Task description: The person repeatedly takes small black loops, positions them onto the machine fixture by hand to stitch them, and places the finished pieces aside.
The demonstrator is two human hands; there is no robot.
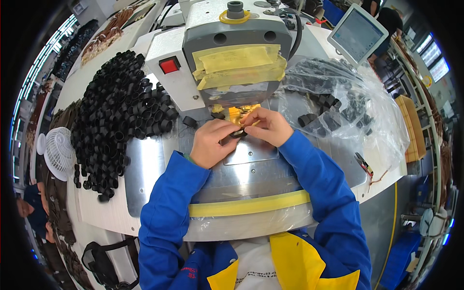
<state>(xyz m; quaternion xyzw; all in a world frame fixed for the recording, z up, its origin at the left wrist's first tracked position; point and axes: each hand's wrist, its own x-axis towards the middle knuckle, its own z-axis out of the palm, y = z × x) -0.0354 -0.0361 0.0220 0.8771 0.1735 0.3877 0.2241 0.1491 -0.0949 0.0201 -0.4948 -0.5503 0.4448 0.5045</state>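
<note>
My left hand (pixel 212 141) and my right hand (pixel 267 125) meet on the metal plate (pixel 251 154) just below the head of a grey machine (pixel 237 63). Together they pinch a small black band loop (pixel 238 134) between their fingertips, right beside the machine's yellow part (pixel 235 113). Both sleeves are blue. A large heap of black band loops (pixel 118 116) lies to the left of my left hand. One loose black loop (pixel 189 122) rests on the plate near that hand.
A clear plastic bag (pixel 348 106) with more black loops lies at the right. A white fan (pixel 57 152) stands at far left, cutters (pixel 363 164) at the right edge, a screen (pixel 357 31) behind. Yellow tape (pixel 251 205) lines the table's front edge.
</note>
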